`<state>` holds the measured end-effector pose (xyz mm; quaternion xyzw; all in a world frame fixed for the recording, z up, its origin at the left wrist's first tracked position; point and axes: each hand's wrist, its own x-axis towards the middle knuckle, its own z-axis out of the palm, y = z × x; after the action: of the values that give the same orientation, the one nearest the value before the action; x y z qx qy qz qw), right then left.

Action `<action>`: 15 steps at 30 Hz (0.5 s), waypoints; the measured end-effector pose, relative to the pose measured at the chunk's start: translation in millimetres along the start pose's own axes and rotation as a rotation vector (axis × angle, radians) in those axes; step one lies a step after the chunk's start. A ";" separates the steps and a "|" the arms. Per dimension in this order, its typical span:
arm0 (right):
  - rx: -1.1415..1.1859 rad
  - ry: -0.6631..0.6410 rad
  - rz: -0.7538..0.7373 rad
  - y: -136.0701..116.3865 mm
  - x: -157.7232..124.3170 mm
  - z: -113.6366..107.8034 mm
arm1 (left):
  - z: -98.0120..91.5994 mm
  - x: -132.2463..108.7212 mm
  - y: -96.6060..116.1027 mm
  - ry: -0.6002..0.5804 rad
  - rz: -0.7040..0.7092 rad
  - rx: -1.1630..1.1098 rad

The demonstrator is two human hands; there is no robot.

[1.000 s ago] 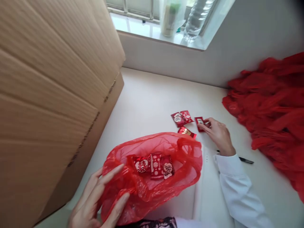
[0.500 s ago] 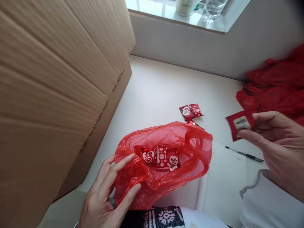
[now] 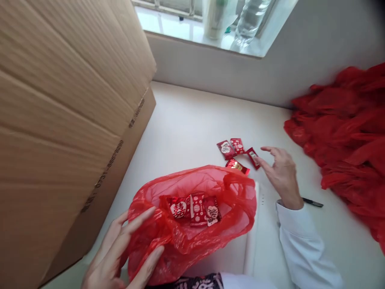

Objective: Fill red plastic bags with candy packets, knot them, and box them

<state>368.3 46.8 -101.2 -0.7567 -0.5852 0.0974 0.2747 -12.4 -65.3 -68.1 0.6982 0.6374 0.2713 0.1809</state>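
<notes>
Three wrapped candies [image 3: 195, 208] already lie inside the red bag [image 3: 192, 216], whose mouth the left hand [image 3: 120, 257] holds open. Four more [image 3: 237, 154] wait on the surface [image 3: 186, 124], the right hand's [image 3: 281, 172] spread fingers touching one.

The big cardboard box [image 3: 60, 100] runs off the top and left edges, so its full shape can't be seen. The left hand [image 3: 117, 257] is cut off at six o'clock — only the fingers show. The pen [image 3: 313, 203] hides partly behind the right hand [image 3: 281, 172]. At twelve o'clock, the bottles [image 3: 249, 20] lose their tops. The red bag pile [image 3: 345, 132] spills past three o'clock. The sweets' [image 3: 195, 208] print is too small to read.
</notes>
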 end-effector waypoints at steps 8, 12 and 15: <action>-0.126 -0.388 -0.067 -56.6 -35.9 6.4 | -12.6 3.8 20.0 -0.129 -0.025 0.022; -0.085 -0.314 0.033 -56.0 -41.9 -9.5 | -12.1 -0.6 18.3 -0.145 -0.073 -0.019; 0.166 -0.088 0.005 -60.9 -55.6 -39.0 | -11.5 -2.2 18.3 -0.159 -0.101 -0.017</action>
<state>319.4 -7.2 -46.3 -0.7278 -0.5848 0.1794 0.3100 -4.9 -70.8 -48.4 0.6830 0.6530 0.2109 0.2504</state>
